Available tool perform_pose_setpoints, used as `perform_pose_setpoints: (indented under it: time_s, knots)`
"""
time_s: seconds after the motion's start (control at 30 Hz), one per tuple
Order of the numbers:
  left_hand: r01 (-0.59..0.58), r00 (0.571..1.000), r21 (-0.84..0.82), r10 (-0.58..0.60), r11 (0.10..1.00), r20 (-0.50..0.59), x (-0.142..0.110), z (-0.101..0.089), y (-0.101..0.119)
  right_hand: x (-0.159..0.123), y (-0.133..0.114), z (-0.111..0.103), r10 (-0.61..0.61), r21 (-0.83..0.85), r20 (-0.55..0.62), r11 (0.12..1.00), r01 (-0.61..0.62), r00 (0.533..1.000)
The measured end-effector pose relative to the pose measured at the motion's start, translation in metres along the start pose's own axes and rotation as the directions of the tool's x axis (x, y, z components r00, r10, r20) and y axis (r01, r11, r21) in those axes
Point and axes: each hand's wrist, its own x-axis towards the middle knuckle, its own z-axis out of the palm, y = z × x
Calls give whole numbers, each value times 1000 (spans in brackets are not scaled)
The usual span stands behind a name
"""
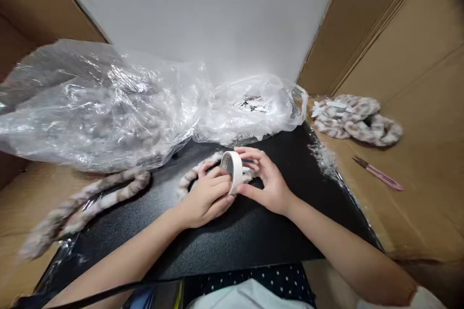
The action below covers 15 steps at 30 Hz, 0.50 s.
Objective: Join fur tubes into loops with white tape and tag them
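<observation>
A roll of white tape (237,173) stands on edge between my two hands above the black table. My left hand (210,195) is closed on the roll's left side, its fingers at the inner core. My right hand (266,181) curves round the other side, thumb at the lower rim and fingers at the top. Behind and under the hands lies a furry spotted strip (186,181), beige and white, bent in a curve and partly hidden. Another furry looped strip (119,193) lies to the left of my left hand.
Clear plastic bags (137,111) spread along the back, with furry pieces inside the larger one. At the right, a bundle of furry strips (362,118) and a pink-handled cutter (380,175) lie on cardboard (416,212). Cardboard walls rise on both sides.
</observation>
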Motion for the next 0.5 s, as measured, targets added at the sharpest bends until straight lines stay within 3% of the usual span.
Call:
perform_pose_setpoints:
  time_s: [0.2,0.3,0.5]
  knots:
    - [-1,1000,43,2,999,-19,1,0,-5,4,2,-5,3,-30,-91,1000,-6,996]
    - [15,999,67,-12,998,-35,-1,-1,-5,6,0,-5,6,36,-112,999,-2,994]
    - [30,996,72,-23,997,-92,-2,-1,-10,11,4,-9,162,114,-61,981,-154,985]
